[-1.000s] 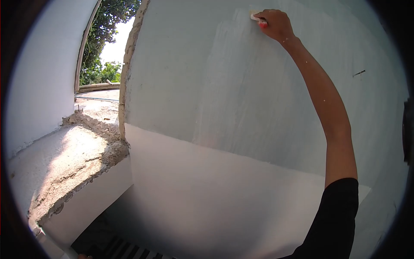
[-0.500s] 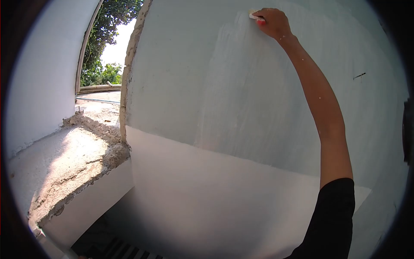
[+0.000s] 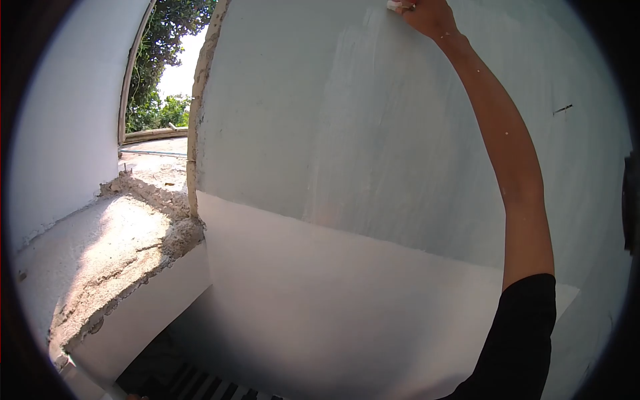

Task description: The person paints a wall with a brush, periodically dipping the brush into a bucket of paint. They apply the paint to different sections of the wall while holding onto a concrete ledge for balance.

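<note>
My right hand [image 3: 427,15] is raised to the top edge of the view, its fingers closed around a small paintbrush [image 3: 393,5]. Only the brush's whitish end shows; the fingers and the frame edge hide the rest. It is against the grey-green upper wall [image 3: 267,120], where pale vertical streaks [image 3: 347,87] run down below and left of the hand. A sliver of what looks like my left hand [image 3: 135,397] shows at the bottom edge, its fingers mostly out of sight.
A white band [image 3: 320,280] covers the lower wall. At left, a rough concrete ledge [image 3: 120,247] leads to an opening with trees [image 3: 167,110] outside. Dark striped steps or slats [image 3: 200,387] lie far below. A thin dark mark [image 3: 563,109] is on the wall at right.
My right hand and the brush have moved up the wall, partly out of the frame. The view has shifted slightly.
</note>
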Demonstrator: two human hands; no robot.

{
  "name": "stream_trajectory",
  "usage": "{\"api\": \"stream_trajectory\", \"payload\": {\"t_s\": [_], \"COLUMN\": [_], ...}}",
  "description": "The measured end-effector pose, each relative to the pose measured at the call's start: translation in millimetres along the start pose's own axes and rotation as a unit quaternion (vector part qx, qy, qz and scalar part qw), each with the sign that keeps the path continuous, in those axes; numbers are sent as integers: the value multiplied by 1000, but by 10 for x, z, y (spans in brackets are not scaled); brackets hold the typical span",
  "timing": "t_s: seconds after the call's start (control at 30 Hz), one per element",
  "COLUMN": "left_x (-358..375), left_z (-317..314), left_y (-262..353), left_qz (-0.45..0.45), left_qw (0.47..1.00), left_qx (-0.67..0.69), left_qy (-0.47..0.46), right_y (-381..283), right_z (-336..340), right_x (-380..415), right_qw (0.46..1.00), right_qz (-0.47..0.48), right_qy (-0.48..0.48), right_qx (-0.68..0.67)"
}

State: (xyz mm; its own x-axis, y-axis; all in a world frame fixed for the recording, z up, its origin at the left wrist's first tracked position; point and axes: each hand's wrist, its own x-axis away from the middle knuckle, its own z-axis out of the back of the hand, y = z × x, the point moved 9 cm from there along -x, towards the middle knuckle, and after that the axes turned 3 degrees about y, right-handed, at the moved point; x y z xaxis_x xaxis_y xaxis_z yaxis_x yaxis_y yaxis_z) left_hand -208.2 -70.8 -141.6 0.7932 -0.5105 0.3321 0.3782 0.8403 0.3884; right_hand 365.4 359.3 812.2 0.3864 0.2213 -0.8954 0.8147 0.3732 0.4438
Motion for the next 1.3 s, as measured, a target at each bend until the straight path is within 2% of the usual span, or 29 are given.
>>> {"api": "stream_trajectory", "payload": {"t_s": [0.1,0.17,0.23,0.27,0.33,0.5,0.6,0.7,0.77,0.87,0.93,0.97,1.07,1.13,1.2,1.27,1.3], "left_x": [13,-134,-487,-588,-610,-509,-364,-284,-242,-70,-134,-155,-298,-349,-335,-313,-309], "left_z": [13,-90,-295,-329,-349,-323,-304,-284,-220,-105,-163,-167,-235,-249,-232,-266,-246], "left_y": [10,-133,-557,-677,-696,-589,-528,-440,-307,-74,-146,-191,-372,-394,-427,-447,-470], "left_qz": [4,-4,-5,-7,-5,-1,3,1,-3,-1,-5,-3,-2,-5,-6,10,18], "left_qw": [1000,1000,997,994,995,997,998,998,998,997,997,998,999,999,1000,999,999], "left_qx": [3,-14,31,52,41,43,45,52,64,77,74,59,48,40,15,33,40], "left_qy": [2,9,69,100,92,59,40,19,1,-30,-4,6,4,8,26,23,23], "right_y": [-454,-756,-1100,-1312,-1673,-2385,-2561,-2500,-2303,-1863,-1569,-1470,-962,-817,-520,-197,-217], "right_z": [-106,-55,31,65,83,137,194,170,-72,-540,-544,-514,-582,-366,-178,-201,-153], "right_x": [601,1098,1693,2009,2675,4307,4640,4228,3856,3218,2257,1914,916,324,-160,-620,-726], "right_qw": [991,990,984,978,965,939,930,917,869,858,884,903,959,982,986,990,996], "right_qz": [124,137,163,177,165,135,119,85,40,-15,-43,-35,3,66,-83,-88,-67], "right_qy": [35,-14,-15,-58,-151,-247,-268,-305,-346,-449,-387,-371,-240,-135,-142,-79,-38], "right_qx": [41,-15,-74,-93,-140,-197,-221,-243,-351,-248,-259,-216,-149,-116,-40,-81,-41]}}
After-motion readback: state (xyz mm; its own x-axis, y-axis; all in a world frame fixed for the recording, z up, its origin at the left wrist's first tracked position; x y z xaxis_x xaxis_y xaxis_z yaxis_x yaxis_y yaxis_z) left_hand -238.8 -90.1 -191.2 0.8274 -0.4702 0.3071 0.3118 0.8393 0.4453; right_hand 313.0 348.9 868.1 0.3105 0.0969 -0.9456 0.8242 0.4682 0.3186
